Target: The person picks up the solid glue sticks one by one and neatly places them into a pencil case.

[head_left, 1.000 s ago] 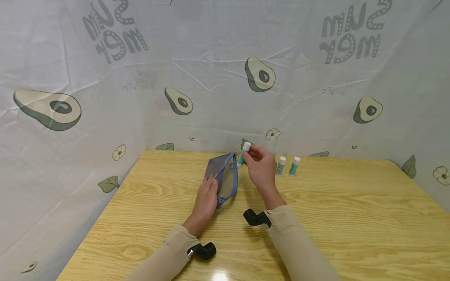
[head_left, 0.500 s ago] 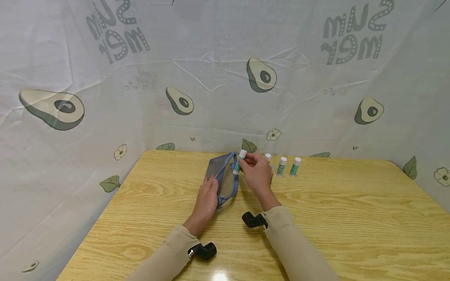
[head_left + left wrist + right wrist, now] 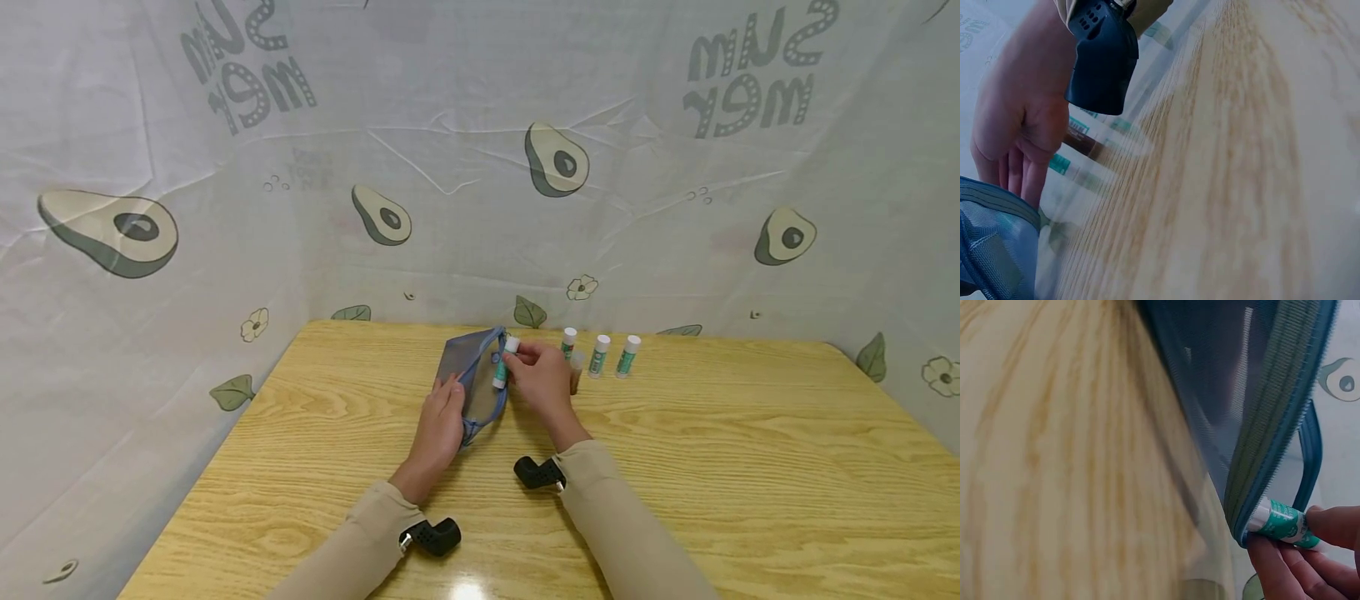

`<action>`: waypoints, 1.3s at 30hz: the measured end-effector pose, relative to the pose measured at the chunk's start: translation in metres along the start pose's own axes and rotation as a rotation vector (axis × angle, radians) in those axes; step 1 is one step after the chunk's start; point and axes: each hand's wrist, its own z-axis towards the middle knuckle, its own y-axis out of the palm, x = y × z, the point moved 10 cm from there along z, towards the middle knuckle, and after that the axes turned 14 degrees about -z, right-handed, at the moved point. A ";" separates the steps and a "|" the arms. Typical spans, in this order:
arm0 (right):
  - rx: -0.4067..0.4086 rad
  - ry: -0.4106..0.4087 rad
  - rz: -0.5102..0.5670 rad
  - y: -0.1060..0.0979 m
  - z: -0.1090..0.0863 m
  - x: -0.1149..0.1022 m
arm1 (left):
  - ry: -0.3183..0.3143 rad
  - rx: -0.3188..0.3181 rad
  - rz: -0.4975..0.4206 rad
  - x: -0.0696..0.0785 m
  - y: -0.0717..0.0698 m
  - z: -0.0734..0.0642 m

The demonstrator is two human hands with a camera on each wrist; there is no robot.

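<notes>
My left hand (image 3: 440, 421) grips the blue mesh zip pouch (image 3: 453, 354) along its near left side, holding it tilted with the mouth unzipped and facing right. Between thumb and fingers, my right hand (image 3: 543, 379) pinches a glue stick (image 3: 504, 367) with a white cap and green label. The glue stick slants across the pouch's mouth, cap end up. In the right wrist view, the white lower end of that glue stick (image 3: 1282, 521) is just behind the zipper edge (image 3: 1272, 444). The left wrist view shows the right hand's fingers (image 3: 1019, 169) at the pouch rim (image 3: 997, 197).
Right of the right hand, three more glue sticks (image 3: 598, 357) stand upright near the table's back edge. A small brown-and-clear container (image 3: 576, 373) stands beside them, partly behind the hand. A printed cloth (image 3: 465, 250) hangs behind the wooden table (image 3: 712, 433).
My right hand has moved left and down, bringing the glue stick to the pouch's mouth. One standing glue stick and the small container have come into sight. The left hand stays still.
</notes>
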 end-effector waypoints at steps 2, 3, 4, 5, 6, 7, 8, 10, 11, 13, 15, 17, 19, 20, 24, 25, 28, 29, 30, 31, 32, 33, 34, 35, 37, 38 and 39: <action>-0.011 0.009 -0.018 0.002 0.000 0.003 | 0.000 0.001 0.003 0.000 0.000 0.001; -0.016 0.012 -0.027 0.003 0.000 0.004 | 0.001 0.001 0.004 0.000 0.000 0.001; -0.020 0.016 -0.035 0.003 0.000 0.005 | -0.001 0.001 0.004 -0.001 0.000 0.001; -0.026 0.020 -0.040 0.004 0.000 0.006 | -0.002 0.001 0.004 -0.001 0.000 0.001; -0.032 0.027 -0.042 0.005 0.000 0.007 | -0.003 0.002 0.004 0.000 0.000 0.001; -0.038 0.031 -0.043 0.006 0.000 0.007 | -0.005 0.003 0.002 0.000 0.000 0.001; -0.044 0.036 -0.039 0.007 0.000 0.008 | -0.006 0.005 0.002 0.000 0.000 0.001; -0.057 0.046 -0.022 0.009 0.000 0.008 | -0.005 0.008 0.003 0.001 0.000 0.001; -0.061 0.051 -0.016 0.009 0.000 0.009 | -0.003 0.008 0.003 0.001 0.000 0.001; -0.066 0.059 -0.006 0.010 0.000 0.009 | -0.001 0.010 0.004 0.001 0.000 0.001; -0.071 0.065 -0.001 0.010 0.000 0.009 | 0.000 0.009 0.004 0.001 0.000 0.001; -0.075 0.067 0.004 0.011 0.000 0.009 | -0.004 0.007 0.002 0.001 0.000 0.001; -0.080 0.065 0.011 0.011 0.000 0.009 | -0.010 0.003 0.002 0.000 0.000 0.001; -0.081 0.065 0.014 0.011 0.000 0.009 | -0.011 0.002 0.003 0.000 0.000 0.001; -0.089 0.062 0.030 0.012 -0.001 0.009 | -0.014 0.001 0.007 -0.001 0.000 0.001; -0.091 0.063 0.034 0.012 -0.001 0.009 | -0.014 0.002 0.007 0.000 0.000 0.001; -0.098 0.069 0.069 0.012 -0.001 0.010 | -0.017 0.006 0.007 0.000 0.000 0.001; -0.100 0.072 0.085 0.013 0.000 0.010 | -0.021 0.007 0.006 -0.001 0.000 0.001; -0.101 0.074 0.102 0.013 0.000 0.010 | -0.022 0.010 0.007 -0.001 0.000 0.001; -0.103 0.076 0.117 0.013 0.000 0.010 | -0.022 0.012 0.009 -0.001 0.000 0.001; -0.102 0.078 0.133 0.013 0.001 0.010 | -0.022 0.014 0.010 -0.001 0.000 0.001; -0.101 0.077 0.144 0.012 0.001 0.009 | -0.022 0.017 0.012 -0.001 0.000 0.001; -0.097 0.077 0.150 0.011 0.001 0.008 | -0.020 0.020 0.013 -0.001 0.000 0.002; -0.093 0.075 0.154 0.010 0.001 0.007 | -0.020 0.021 0.013 -0.002 0.000 0.002; -0.085 0.072 0.158 0.008 0.001 0.005 | -0.018 0.023 0.014 -0.002 -0.001 0.002; -0.082 0.070 0.162 0.008 0.001 0.005 | -0.018 0.024 0.014 -0.002 -0.001 0.002; -0.079 0.069 0.164 0.007 0.000 0.004 | -0.019 0.024 0.013 -0.002 -0.001 0.002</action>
